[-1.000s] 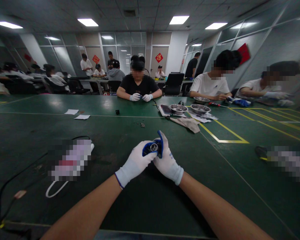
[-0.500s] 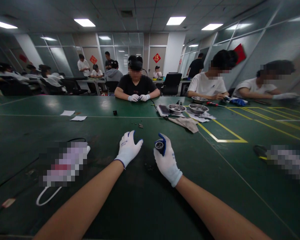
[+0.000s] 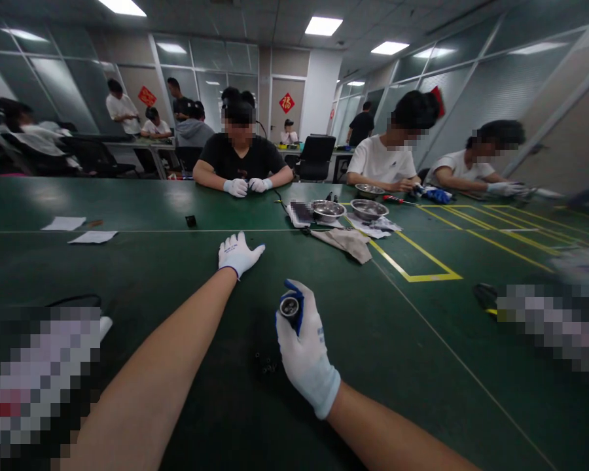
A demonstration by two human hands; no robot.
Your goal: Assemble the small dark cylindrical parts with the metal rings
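My right hand (image 3: 305, 347), in a white glove, grips a small blue and black part with a round metal end (image 3: 291, 306) just above the green table (image 3: 422, 340). My left hand (image 3: 236, 254), also gloved, is stretched far forward with fingers spread, palm down on the table; whatever lies beneath it is hidden. A few tiny dark bits (image 3: 266, 365) lie on the table just left of my right wrist.
A small black block (image 3: 190, 221) and two paper slips (image 3: 93, 237) lie further out. Two metal bowls (image 3: 368, 209), a cloth (image 3: 343, 241) and yellow floor-tape lines (image 3: 412, 277) are at right. Three gloved people sit across the table. A cable (image 3: 73, 301) lies at left.
My hands have come apart: the left let go of the blue part and reached forward across the table, while the right kept the part and drew back toward me. The view turned left.
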